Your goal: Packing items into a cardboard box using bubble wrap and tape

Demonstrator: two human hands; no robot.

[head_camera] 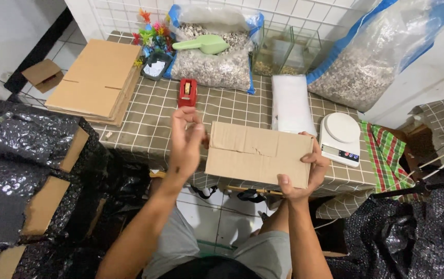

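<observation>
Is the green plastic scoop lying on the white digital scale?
No, the green plastic scoop lies on the open bag of gravel; the white digital scale carries nothing.

A plain brown cardboard box (pixel 257 153) is held in the air above the near edge of a checked tablecloth (pixel 154 119), its broad, creased face turned up toward the camera. The box is shallow and rectangular, tilted slightly so that its right end sits lower than its left. A flap seam runs across the upper face, with dents and wrinkles near the middle. The right hand (pixel 304 173) grips its lower right corner; the left hand (pixel 186 135) touches its left end, fingers spread.
</observation>
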